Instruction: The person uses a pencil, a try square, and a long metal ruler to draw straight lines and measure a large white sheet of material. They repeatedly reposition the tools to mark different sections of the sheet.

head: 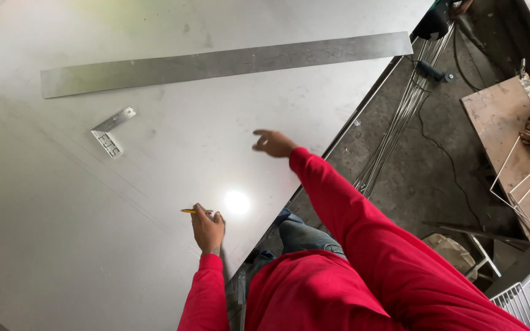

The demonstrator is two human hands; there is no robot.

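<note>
While left hand [208,228] grips pencil [189,211], sheet edge [314,165] near

One head-worn view looks steeply down from above the person's red-sleeved chest onto a large metal sheet [154,214], close below; the sheet's edge runs diagonally, with workshop floor [437,178] beyond it at right.

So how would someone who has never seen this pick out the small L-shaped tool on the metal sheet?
Start from the big steel sheet and its long flat metal strip near the far edge. Just below the strip's left end lies the small try square. It is the only L-shaped piece, far shorter than the strip, lying apart from both hands.
</note>
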